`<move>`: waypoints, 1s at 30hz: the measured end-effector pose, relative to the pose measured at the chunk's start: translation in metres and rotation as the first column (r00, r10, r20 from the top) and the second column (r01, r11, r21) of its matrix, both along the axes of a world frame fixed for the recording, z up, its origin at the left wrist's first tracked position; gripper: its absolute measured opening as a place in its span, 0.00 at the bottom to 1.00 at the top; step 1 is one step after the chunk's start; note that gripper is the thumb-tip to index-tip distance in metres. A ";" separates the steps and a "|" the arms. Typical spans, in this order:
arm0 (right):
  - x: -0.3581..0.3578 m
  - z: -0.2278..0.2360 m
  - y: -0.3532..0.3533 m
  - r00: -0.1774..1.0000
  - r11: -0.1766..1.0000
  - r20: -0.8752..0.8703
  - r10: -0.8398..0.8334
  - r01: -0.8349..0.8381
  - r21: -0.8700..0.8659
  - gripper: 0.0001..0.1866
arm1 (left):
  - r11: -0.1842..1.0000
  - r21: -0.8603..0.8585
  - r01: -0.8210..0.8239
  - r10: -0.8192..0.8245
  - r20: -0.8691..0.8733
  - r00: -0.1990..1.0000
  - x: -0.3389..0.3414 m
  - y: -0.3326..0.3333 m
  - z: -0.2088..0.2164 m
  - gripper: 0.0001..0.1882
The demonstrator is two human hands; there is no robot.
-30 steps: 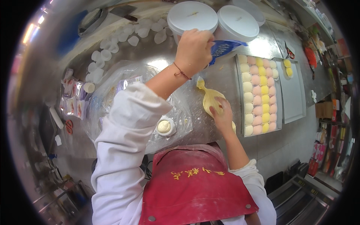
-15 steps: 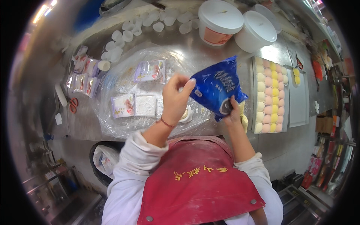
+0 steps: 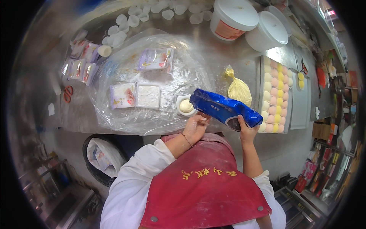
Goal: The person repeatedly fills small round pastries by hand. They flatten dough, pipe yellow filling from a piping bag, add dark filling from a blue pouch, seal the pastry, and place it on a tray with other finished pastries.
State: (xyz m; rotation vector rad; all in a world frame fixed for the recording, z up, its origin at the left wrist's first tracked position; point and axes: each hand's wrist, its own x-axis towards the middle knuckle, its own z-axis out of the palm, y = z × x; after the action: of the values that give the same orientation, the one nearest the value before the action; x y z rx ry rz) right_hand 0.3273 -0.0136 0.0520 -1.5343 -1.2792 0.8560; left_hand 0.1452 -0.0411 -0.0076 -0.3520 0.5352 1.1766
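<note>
A shiny blue plastic packet is tilted above the front of the table. My right hand grips its lower right end, thumb on the front. My left hand is closed, with its fingertips at the packet's lower left edge, which partly hides them. Just left of the packet stands a small white cup with a round cream-coloured ball in it. Behind the packet lies a tied clear bag of pale yellow filling. A square of white powder sits beside a purple-and-white packet on clear plastic sheeting.
At right is a tray with rows of cream, pink and yellow balls. White lidded buckets and loose translucent cups stand at the back. Small wrapped packs and red scissors lie at left. A lined bin is below the edge.
The blue packet has come lower and turned more lengthwise, uncovering the yellow bag behind it. My left hand has dropped from its upper left corner to its lower edge. My right hand keeps hold.
</note>
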 end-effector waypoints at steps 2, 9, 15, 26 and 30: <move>-0.002 0.002 0.001 0.998 0.998 0.052 0.037 -0.040 0.057 0.20 | 0.999 -0.039 0.013 -0.013 0.008 1.000 0.000 -0.002 -0.003 0.20; -0.007 0.001 0.004 0.990 0.982 0.113 0.084 -0.101 0.158 0.20 | 0.995 -0.100 -0.003 0.001 -0.016 1.000 0.000 -0.004 -0.006 0.17; -0.008 0.002 0.006 0.994 0.982 0.078 0.078 -0.090 0.163 0.20 | 0.996 -0.093 0.009 -0.012 -0.032 0.999 0.000 -0.003 -0.013 0.15; 0.002 -0.028 0.013 0.855 0.963 -0.475 -0.209 0.093 -0.254 0.17 | 0.986 0.164 0.041 -0.015 -0.157 0.987 -0.002 0.007 0.020 0.26; -0.012 -0.041 0.026 0.356 0.850 -0.845 -0.399 -0.203 -0.486 0.20 | 0.942 0.309 0.129 -0.017 -0.340 0.940 -0.001 0.033 0.062 0.36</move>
State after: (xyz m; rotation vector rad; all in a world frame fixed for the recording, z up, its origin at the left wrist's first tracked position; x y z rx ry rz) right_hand 0.3155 0.0125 0.0109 -1.0754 -0.0262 1.7655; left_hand 0.1440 -0.0084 0.0546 0.1580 0.6271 1.2351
